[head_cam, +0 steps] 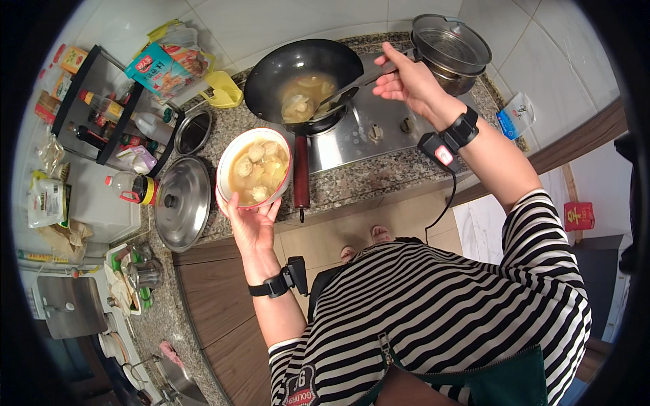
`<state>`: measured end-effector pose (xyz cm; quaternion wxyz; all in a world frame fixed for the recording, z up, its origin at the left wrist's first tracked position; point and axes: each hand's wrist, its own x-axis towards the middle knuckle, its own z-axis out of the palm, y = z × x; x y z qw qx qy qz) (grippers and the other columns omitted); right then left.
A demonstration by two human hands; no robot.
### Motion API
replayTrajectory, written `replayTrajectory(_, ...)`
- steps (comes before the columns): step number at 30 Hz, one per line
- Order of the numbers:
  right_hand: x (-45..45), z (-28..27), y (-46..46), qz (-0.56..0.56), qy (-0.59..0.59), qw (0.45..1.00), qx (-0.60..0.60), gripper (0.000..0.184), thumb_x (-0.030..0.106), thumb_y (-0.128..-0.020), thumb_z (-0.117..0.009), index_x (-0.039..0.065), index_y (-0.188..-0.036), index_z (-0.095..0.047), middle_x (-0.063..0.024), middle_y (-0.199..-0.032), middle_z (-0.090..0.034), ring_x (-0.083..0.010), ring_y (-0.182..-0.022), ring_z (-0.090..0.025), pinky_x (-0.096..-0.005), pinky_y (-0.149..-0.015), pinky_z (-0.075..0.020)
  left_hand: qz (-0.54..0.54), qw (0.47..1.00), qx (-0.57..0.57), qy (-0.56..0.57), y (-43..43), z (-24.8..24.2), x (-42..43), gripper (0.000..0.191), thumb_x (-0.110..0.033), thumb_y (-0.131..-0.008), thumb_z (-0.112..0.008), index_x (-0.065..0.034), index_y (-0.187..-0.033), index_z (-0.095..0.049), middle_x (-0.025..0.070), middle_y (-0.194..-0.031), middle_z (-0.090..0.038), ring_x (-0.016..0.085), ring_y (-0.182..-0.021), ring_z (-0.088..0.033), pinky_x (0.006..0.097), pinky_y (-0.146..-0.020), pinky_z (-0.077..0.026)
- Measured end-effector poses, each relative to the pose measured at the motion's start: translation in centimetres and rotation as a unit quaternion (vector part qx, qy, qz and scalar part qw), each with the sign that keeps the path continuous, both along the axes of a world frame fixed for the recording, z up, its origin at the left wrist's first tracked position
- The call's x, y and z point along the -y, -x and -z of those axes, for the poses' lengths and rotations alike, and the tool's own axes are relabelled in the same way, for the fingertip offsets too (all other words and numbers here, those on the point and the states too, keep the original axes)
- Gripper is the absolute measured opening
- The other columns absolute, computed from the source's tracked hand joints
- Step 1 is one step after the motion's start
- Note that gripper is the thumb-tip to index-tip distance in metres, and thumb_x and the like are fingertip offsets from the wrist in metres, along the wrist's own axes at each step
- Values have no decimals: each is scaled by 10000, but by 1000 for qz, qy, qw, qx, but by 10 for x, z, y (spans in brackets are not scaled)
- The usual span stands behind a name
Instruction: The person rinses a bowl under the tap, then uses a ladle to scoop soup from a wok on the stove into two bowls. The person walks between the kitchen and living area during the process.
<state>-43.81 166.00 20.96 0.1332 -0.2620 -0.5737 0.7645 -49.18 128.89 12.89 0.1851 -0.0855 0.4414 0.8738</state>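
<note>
My left hand supports a white bowl with a red rim, its fingers under and against the near side. In the bowl are broth, several pale meatballs and translucent slices. Behind and to the right, a black wok sits on the gas stove, its dark red wooden handle pointing towards me. Broth with similar slices lies in the wok. My right hand holds the handle of a long metal cooking utensil; its head dips into the wok, partly hidden.
A steamer pot with a glass lid stands right of the wok. On the left are a steel pot lid, an oil bottle and a black condiment rack. A yellow plastic holder stands behind the bowl. A cable hangs from my right wrist.
</note>
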Motion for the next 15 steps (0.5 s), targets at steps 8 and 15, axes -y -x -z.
replayTrajectory(8,-20,-7,0,34,-5,999,-24,446,503,-925,-574,63,-1000,-594,-86,-738,-645,-197,-662,-695,-248,-564,-561,2,1000,27,-6,13,5,-6,702,-428,-786,-708,-45,-1321,-462,186,-1295,-502,392,-1100,-593,523,-852,-557)
replayTrajectory(15,-16,-64,-22,0,-74,991,-110,440,492,-933,-567,70,-1050,-606,-49,-696,-649,-150,-628,-686,-213,-538,-546,12,1000,16,-6,12,-7,-17,699,-399,-786,-722,-66,-1327,-430,176,-1264,-516,377,-1071,-609,507,-842,-559)
